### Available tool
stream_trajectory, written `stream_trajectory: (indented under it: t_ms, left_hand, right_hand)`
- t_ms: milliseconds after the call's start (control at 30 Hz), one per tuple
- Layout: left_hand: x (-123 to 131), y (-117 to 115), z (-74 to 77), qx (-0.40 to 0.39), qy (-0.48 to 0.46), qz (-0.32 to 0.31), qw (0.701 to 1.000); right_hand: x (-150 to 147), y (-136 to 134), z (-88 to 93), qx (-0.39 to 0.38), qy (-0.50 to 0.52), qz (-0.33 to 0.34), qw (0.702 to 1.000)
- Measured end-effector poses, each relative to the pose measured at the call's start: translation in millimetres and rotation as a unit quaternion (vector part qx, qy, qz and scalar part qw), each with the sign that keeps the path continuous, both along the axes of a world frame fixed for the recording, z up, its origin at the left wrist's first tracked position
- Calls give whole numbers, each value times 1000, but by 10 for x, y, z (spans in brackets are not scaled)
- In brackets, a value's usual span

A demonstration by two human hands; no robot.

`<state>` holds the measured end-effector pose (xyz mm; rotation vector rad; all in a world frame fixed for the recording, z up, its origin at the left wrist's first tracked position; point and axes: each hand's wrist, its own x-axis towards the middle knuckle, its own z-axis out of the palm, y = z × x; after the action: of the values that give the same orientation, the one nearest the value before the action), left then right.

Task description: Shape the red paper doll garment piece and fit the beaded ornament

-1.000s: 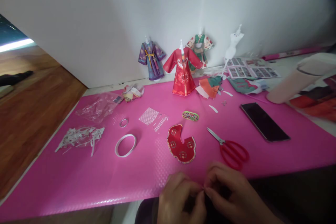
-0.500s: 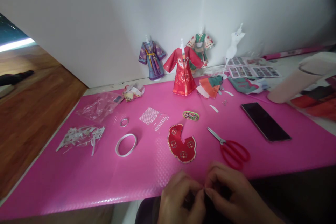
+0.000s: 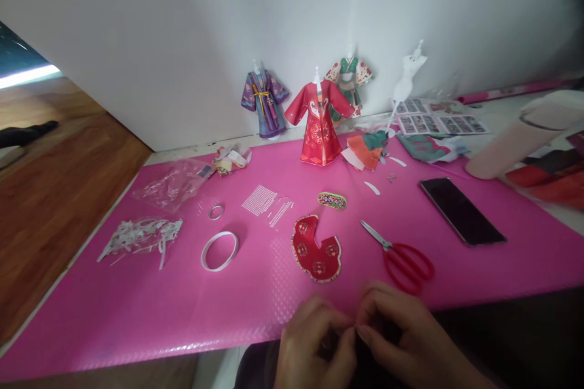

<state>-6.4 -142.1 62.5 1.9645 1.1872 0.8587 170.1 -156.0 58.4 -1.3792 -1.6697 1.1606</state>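
Note:
My left hand [image 3: 314,346] and my right hand [image 3: 401,340] meet at the near edge of the pink mat [image 3: 137,310], fingertips pinched together around something tiny that I cannot make out. Just beyond them lies a red curved paper collar piece [image 3: 316,249] with gold trim. Red-handled scissors [image 3: 399,255] lie to the right of it, blades pointing away. A small patterned oval piece [image 3: 331,200] sits further back.
Paper robes on small stands line the wall: purple [image 3: 263,100], red [image 3: 318,121], green [image 3: 349,82]. A tape ring [image 3: 219,251], a smaller ring [image 3: 216,212], sticker sheets [image 3: 259,200], plastic bags [image 3: 171,185], white scraps [image 3: 139,236], a phone [image 3: 462,211] and an instruction booklet [image 3: 438,117] lie about.

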Motion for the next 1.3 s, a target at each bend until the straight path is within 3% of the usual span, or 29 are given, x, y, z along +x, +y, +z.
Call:
stream_trajectory:
  t_ms: [1300]
  left_hand:
    - [-40, 17, -70, -106, -23, -2, 994]
  right_hand:
    - [-21, 29, -22, -42, 29, 5, 999]
